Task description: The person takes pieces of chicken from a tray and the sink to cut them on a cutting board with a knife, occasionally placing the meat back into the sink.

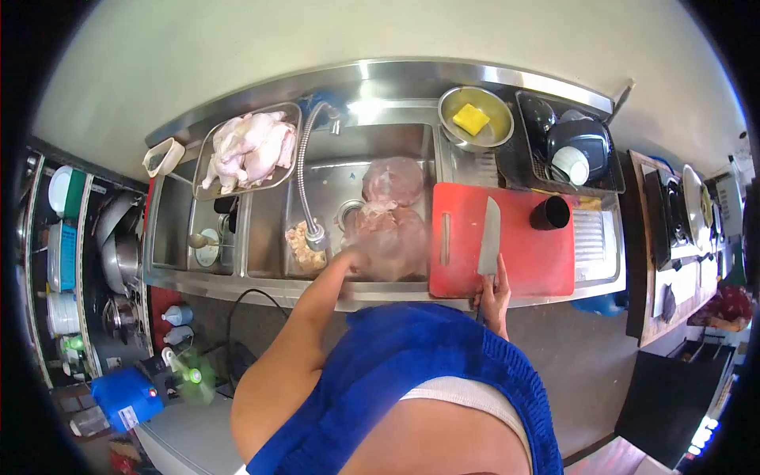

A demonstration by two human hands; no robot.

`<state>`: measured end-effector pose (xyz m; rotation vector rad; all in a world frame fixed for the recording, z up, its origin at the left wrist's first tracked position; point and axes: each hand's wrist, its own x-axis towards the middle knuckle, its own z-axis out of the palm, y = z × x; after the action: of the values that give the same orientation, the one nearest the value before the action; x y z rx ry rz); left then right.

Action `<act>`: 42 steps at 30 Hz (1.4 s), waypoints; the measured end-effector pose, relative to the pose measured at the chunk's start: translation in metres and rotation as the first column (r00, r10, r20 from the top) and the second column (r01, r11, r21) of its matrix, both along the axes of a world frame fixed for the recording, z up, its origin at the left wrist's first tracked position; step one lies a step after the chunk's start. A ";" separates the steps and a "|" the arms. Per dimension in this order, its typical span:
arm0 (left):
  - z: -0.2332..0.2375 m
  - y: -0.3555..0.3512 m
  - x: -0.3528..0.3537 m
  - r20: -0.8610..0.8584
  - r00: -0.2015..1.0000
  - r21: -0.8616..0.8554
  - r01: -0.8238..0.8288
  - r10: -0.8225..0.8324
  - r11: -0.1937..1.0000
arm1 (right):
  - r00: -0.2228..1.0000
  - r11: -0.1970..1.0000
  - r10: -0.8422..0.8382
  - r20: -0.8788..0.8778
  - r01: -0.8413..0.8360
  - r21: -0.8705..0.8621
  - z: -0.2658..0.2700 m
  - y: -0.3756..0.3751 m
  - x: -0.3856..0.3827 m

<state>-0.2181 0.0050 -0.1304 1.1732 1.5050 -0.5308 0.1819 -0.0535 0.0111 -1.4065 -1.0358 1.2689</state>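
Observation:
In the head view my left hand (350, 259) reaches into the right sink basin, its fingers curled at the edge of a clear plastic bag of meat (392, 241). The near part of this bag is blurred, and the fingertips are partly hidden. Against its far side sits a second bagged lump of pinkish meat (393, 181). My right hand (495, 294) is closed round the handle of a kitchen knife (491, 235). The wide blade lies over the red cutting board (459, 277), pointing away from me. A black cup (549, 213) stands on the board's right side.
Whole plucked chickens (252, 146) fill a clear tub at the back left. A flexible tap hose (302, 174) hangs over pale scraps (303, 248) in the basin. Behind the board are a metal bowl (507, 123) with a yellow sponge (471, 119) and a dish rack (617, 178).

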 end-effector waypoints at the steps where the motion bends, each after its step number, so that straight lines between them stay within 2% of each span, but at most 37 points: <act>1: -0.022 0.004 -0.003 0.000 1.000 -0.005 0.011 -0.011 1.000 | 1.000 1.000 0.012 0.004 -0.012 -0.006 0.002 0.000 0.000; 2: -0.044 0.009 -0.004 -0.111 0.991 0.368 -0.027 0.073 0.930 | 1.000 1.000 -0.001 0.004 0.001 -0.010 0.003 0.000 -0.001; 3: -0.067 0.016 -0.006 -0.176 0.966 0.692 -0.014 0.188 0.722 | 1.000 1.000 -0.001 0.015 0.001 -0.002 0.004 0.001 -0.002; 4: -0.073 0.024 -0.003 -0.177 0.969 0.693 -0.001 0.171 0.721 | 1.000 1.000 -0.004 0.027 0.004 0.007 0.005 0.002 -0.002; 6: -0.089 0.034 0.006 0.002 0.988 0.753 -0.103 0.154 0.650 | 1.000 0.999 -0.013 0.005 0.013 -0.034 0.007 0.001 -0.002; 8: -0.146 0.030 0.003 0.219 0.913 0.703 -0.392 0.345 0.593 | 0.999 0.998 -0.043 -0.025 0.041 -0.055 0.013 0.003 -0.002; 10: -0.131 0.011 0.027 0.146 0.923 0.725 -0.345 0.356 0.597 | 1.000 0.996 -0.024 0.018 0.025 -0.080 0.025 0.004 -0.006; 11: -0.122 0.002 0.038 0.091 0.936 0.726 -0.296 0.340 0.620 | 0.998 0.996 -0.066 0.006 0.066 -0.057 0.026 0.005 -0.006; 16: -0.096 -0.012 0.041 -0.045 0.965 0.680 -0.161 0.259 0.716 | 0.994 0.997 -0.051 0.096 0.057 -0.061 0.015 0.001 0.002; 17: -0.088 -0.008 0.044 -0.063 0.968 0.672 -0.140 0.245 0.727 | 0.991 0.994 -0.101 0.085 0.105 -0.037 0.018 0.000 0.004; 19: -0.082 -0.004 0.041 -0.111 0.972 0.654 -0.084 0.205 0.752 | 0.986 0.999 -0.044 0.163 0.047 -0.015 0.022 -0.003 0.003; 20: -0.081 0.000 0.042 -0.129 0.974 0.647 -0.062 0.188 0.760 | 0.986 0.997 -0.081 0.148 0.081 0.007 0.019 -0.002 0.003; 21: -0.075 0.000 0.042 -0.144 0.973 0.640 -0.046 0.178 0.767 | 0.973 0.995 -0.081 0.214 0.066 0.074 0.014 -0.003 0.005; 22: -0.073 0.002 0.043 -0.150 0.974 0.635 -0.036 0.168 0.772 | 0.955 0.990 -0.082 0.285 0.044 0.136 0.013 -0.002 0.005; 23: -0.071 0.001 0.043 -0.158 0.975 0.627 -0.022 0.155 0.779 | 0.955 0.988 -0.103 0.278 0.065 0.142 0.012 -0.002 0.006; 25: -0.074 0.001 0.042 -0.164 0.976 0.612 -0.013 0.143 0.790 | 0.977 0.995 -0.031 0.211 0.050 -0.083 0.027 -0.006 0.006; 26: -0.074 0.002 0.041 -0.168 0.976 0.609 -0.009 0.139 0.793 | 0.978 0.995 -0.036 0.208 0.054 -0.079 0.021 -0.006 0.006; 28: -0.073 0.004 0.040 -0.166 0.977 0.607 -0.009 0.138 0.795 | 0.965 0.996 -0.075 0.253 0.060 0.063 0.009 -0.005 0.005; 34: -0.072 0.000 0.043 -0.171 0.977 0.587 -0.002 0.126 0.810 | 0.922 0.984 -0.079 0.379 0.012 0.175 0.005 -0.004 0.007; 35: -0.073 -0.001 0.040 -0.178 0.976 0.580 0.001 0.125 0.815 | 0.933 0.999 0.018 0.358 0.001 -0.053 0.013 -0.005 0.010; 39: -0.069 -0.002 0.030 -0.185 0.975 0.547 -0.003 0.125 0.837 | 0.938 0.997 0.055 0.342 -0.033 -0.067 0.018 -0.005 0.010; 41: -0.066 0.003 0.026 -0.180 0.977 0.517 -0.009 0.118 0.856 | 0.952 0.998 -0.024 0.306 0.006 0.060 0.013 -0.005 0.009; 42: -0.063 0.007 0.023 -0.171 0.978 0.493 -0.017 0.117 0.870 | 0.951 0.998 -0.016 0.308 -0.002 0.057 0.011 -0.006 0.010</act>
<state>-0.1948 0.0124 -0.1936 1.4800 1.9162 -0.2196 0.1921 -0.0594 0.0219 -1.5957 -1.2642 1.0249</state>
